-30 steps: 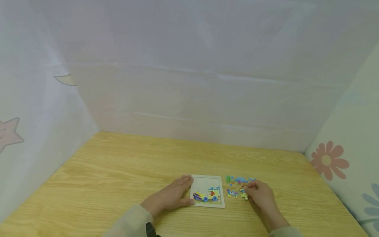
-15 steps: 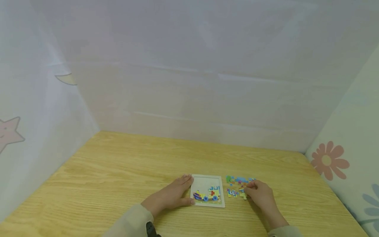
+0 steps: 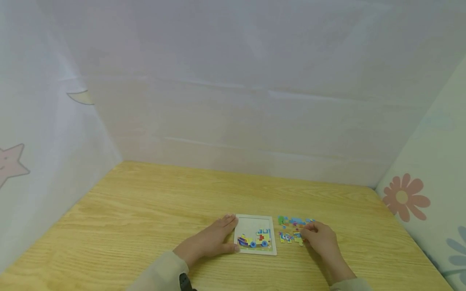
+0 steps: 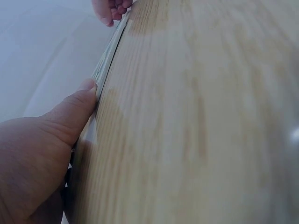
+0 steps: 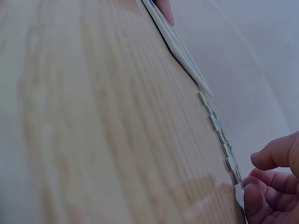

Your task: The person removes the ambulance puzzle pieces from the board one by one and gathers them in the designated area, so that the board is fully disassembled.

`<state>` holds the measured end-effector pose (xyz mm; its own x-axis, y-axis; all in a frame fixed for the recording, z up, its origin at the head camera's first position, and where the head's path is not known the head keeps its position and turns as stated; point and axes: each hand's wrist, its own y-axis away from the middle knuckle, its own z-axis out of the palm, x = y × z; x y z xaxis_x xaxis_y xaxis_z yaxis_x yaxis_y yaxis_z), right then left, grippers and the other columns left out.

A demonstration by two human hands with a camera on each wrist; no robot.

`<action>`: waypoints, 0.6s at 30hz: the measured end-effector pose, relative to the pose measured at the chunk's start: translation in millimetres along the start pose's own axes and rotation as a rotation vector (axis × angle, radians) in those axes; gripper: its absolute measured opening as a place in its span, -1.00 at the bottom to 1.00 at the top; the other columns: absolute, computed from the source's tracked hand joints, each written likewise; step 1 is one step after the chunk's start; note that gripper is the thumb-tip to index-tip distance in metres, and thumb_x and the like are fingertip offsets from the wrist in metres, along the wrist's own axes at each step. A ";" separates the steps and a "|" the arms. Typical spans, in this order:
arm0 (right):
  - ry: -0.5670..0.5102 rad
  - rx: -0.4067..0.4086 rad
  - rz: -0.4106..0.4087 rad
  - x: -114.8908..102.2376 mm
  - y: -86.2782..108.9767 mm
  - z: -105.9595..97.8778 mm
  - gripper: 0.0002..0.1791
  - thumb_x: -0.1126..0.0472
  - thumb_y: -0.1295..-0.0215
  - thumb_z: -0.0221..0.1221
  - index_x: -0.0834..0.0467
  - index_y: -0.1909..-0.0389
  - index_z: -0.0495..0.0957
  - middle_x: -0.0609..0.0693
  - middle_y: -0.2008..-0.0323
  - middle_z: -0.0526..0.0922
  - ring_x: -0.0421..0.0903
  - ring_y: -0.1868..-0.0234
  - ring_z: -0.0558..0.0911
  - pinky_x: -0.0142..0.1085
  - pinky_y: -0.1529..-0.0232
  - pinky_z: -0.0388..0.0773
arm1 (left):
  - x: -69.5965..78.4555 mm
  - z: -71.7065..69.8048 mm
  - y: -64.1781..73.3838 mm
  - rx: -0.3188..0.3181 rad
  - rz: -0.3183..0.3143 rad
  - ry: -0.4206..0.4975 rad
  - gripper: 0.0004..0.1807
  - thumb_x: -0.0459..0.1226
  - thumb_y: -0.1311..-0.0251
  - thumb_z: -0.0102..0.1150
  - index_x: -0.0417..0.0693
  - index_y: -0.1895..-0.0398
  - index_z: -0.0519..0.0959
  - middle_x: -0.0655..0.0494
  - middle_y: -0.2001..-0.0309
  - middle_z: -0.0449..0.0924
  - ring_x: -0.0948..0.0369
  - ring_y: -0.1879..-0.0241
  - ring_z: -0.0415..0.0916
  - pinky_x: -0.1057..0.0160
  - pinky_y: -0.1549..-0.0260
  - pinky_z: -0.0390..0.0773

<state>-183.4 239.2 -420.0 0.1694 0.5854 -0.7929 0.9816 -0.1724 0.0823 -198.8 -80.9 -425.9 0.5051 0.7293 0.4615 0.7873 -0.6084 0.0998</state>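
Head view: The change noted is at the right hand. The yellow-green piece at its fingertips lies closer to the eyed pieces just left of the grip than it does a second ago, and is slightly turned; whether the edges interlock cannot be made out. In my judgement, the work in hand at this moment is fitting among the loose pieces, with the tray's contents unaltered. Thumb and forefinger come together at the piece's edge; whether they pinch it or only touch it cannot be told. Further loose pieces in blue, green and orange lie just beyond the right fingertips.

The container is a white-rimmed puzzle tray, left of the right grip and well apart from it. Its near portion holds a joined vehicle picture; its far portion is bare. The left hand lies along the tray's left rim, fingers extended and apart from the thumb.

Left wrist view: The left thumb rests against the tray edge, not curled round it.

Right wrist view: Pieces stand edge-on in a row beside the curled right fingers; the right thumb is above them.
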 end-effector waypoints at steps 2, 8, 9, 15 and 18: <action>-0.002 -0.001 -0.007 -1.3 1.1 -0.7 -0.78 0.23 -0.18 0.14 0.35 0.29 0.52 0.04 0.46 0.61 -0.14 0.49 0.57 -0.33 0.44 0.58 | 0.6 -0.4 0.4 0.002 0.004 0.000 -0.09 0.20 -0.17 -0.02 -0.17 -0.42 0.03 -0.04 -0.46 -0.08 0.01 -0.44 -0.16 0.00 -0.38 -0.05; 0.002 -0.013 -0.034 -6.3 3.6 -3.5 -0.74 0.20 -0.25 0.12 0.36 0.24 0.52 0.05 0.42 0.60 -0.13 0.46 0.56 -0.35 0.45 0.57 | 0.3 -0.5 0.9 0.003 0.018 0.021 -0.08 0.20 -0.16 -0.02 -0.20 -0.42 0.03 -0.07 -0.45 -0.07 -0.02 -0.43 -0.16 -0.03 -0.37 -0.04; -0.001 -0.014 -0.030 -7.6 3.9 -4.1 -0.74 0.19 -0.26 0.12 0.35 0.24 0.52 0.05 0.43 0.60 -0.13 0.46 0.56 -0.35 0.46 0.55 | -0.1 -0.2 0.7 0.004 0.020 0.023 -0.07 0.21 -0.16 -0.02 -0.20 -0.42 0.03 -0.07 -0.45 -0.08 -0.01 -0.43 -0.16 -0.03 -0.37 -0.04; -0.045 -0.012 -0.014 -15.5 4.5 -7.0 -0.73 0.16 -0.28 0.11 0.31 0.18 0.53 0.06 0.41 0.59 -0.10 0.46 0.54 -0.37 0.49 0.52 | -2.1 1.4 0.1 0.007 0.024 0.017 -0.06 0.22 -0.16 -0.03 -0.21 -0.42 0.03 -0.08 -0.45 -0.07 -0.02 -0.43 -0.15 -0.03 -0.37 -0.03; -0.069 -0.014 -0.020 -18.9 5.1 -7.4 -0.73 0.16 -0.28 0.11 0.31 0.17 0.53 0.08 0.35 0.60 -0.10 0.43 0.54 -0.37 0.45 0.55 | -2.5 1.5 -0.2 0.007 0.024 0.015 -0.07 0.22 -0.16 -0.02 -0.21 -0.42 0.04 -0.08 -0.45 -0.07 -0.02 -0.43 -0.15 -0.02 -0.37 -0.04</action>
<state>-180.9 233.1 -400.1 0.1439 0.5322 -0.8343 0.9859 -0.1502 0.0743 -199.7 -82.1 -428.4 0.5184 0.7097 0.4770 0.7777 -0.6232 0.0821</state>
